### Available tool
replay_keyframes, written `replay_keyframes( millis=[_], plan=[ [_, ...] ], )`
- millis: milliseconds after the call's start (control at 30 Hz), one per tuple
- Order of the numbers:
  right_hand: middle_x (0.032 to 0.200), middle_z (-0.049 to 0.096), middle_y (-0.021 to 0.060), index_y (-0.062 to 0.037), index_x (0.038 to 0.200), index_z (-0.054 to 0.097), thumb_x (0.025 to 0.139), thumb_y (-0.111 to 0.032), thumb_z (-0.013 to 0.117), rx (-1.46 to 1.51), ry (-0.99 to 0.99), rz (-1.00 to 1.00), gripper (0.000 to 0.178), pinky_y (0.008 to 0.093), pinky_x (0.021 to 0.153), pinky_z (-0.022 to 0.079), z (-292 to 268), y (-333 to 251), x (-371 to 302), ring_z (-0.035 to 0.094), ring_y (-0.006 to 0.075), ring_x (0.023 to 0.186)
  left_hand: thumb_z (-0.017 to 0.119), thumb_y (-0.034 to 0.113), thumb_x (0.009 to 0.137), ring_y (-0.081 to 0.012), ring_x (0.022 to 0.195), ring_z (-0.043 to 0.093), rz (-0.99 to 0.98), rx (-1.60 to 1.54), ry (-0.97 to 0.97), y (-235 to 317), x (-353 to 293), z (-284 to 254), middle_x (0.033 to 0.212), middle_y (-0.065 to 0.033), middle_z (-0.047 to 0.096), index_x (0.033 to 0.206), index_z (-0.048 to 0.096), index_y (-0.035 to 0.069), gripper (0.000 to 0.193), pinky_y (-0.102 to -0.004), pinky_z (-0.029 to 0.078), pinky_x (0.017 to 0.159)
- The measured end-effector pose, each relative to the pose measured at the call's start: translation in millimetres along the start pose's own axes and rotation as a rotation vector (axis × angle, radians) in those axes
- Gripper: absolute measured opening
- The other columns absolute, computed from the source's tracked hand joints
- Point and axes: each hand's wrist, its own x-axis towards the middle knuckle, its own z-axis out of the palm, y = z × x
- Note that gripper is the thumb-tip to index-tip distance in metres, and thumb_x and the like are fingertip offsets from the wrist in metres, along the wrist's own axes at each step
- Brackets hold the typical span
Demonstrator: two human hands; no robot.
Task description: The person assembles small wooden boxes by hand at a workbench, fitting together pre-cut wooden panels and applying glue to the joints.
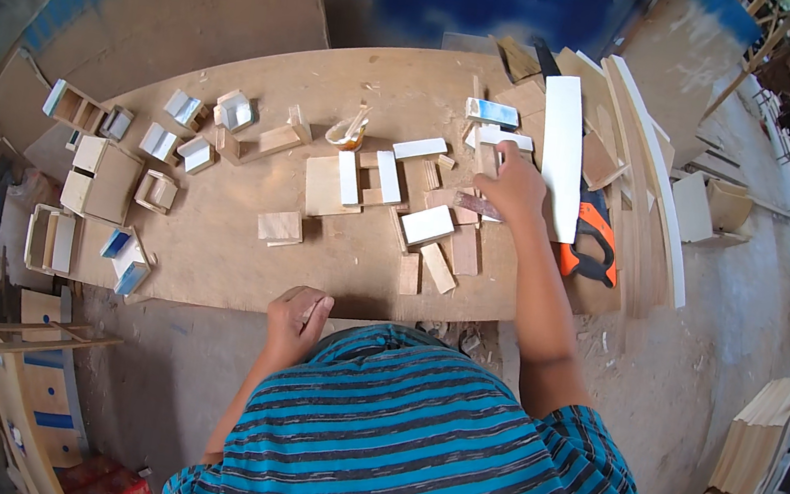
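My right hand [516, 191] reaches over the right part of the wooden table [236, 225], its finger and thumb closed on a small wooden block [488, 162]. Around it lie loose pieces: a white block [427, 225], a pinkish wood piece [465, 250] and a pale strip [438, 267]. Close to my body, at the table's near edge, my left hand [299, 322] is curled closed; whether anything is in it is hidden. Left of the loose blocks, two white-faced strips [388, 176] lie by a flat square board [325, 187].
A handsaw with an orange and black handle [597, 245] lies at the right beside a long white board [559, 159] and long planks [643, 171]. A small bowl with sticks [346, 133] stands mid-table. Several small box-like wooden assemblies [104, 178] occupy the left.
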Motion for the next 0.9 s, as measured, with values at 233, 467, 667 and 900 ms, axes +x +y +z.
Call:
replay_keyframes(
  millis=[233, 467, 667, 900],
  plan=[
    [0.085, 0.07, 0.0162, -0.0065, 0.125, 0.058, 0.082, -0.026, 0.056, 0.498, 0.314, 0.108, 0.047, 0.0375, 0.074, 0.051, -8, 63, 11, 0.068, 0.0289, 0.078, 0.062, 0.009, 0.087, -0.0333, 0.066, 0.061, 0.034, -0.058, -0.02, -26, -15, -30, 0.072, -0.0173, 0.062, 0.08, 0.064, -0.001, 0.012, -0.0366, 0.047, 0.061],
    [0.095, 0.069, 0.0175, -0.0096, 0.127, 0.057, 0.085, -0.022, 0.055, -0.072, 0.504, -0.085, 0.044, 0.0436, 0.079, 0.05, -47, 31, -14, 0.066, 0.0341, 0.089, 0.062, 0.011, 0.087, -0.0333, 0.064, 0.059, 0.056, 0.004, -0.044, -50, -28, -60, 0.07, -0.0172, 0.061, 0.079, 0.064, -0.001, 0.014, -0.0374, 0.047, 0.06],
    [0.112, 0.062, 0.0113, -0.0127, 0.118, 0.058, 0.08, -0.021, 0.065, -0.587, 0.51, -0.1, 0.039, 0.0467, 0.083, 0.047, -29, 19, -14, 0.057, 0.0335, 0.108, 0.063, 0.011, 0.087, -0.0341, 0.064, 0.06, 0.065, 0.044, -0.064, -48, -22, -62, 0.071, -0.0173, 0.061, 0.08, 0.064, -0.001, 0.013, -0.0381, 0.047, 0.06],
    [0.094, 0.069, 0.0122, -0.0057, 0.094, 0.068, 0.07, -0.034, 0.079, -0.304, -0.067, 0.152, 0.039, 0.0387, 0.079, 0.052, 6, -11, 14, 0.066, 0.0297, 0.091, 0.064, 0.006, 0.085, -0.0339, 0.066, 0.061, 0.063, 0.023, -0.068, -23, -8, -38, 0.073, -0.017, 0.063, 0.08, 0.063, -0.001, 0.009, -0.0378, 0.048, 0.061]
  ],
)
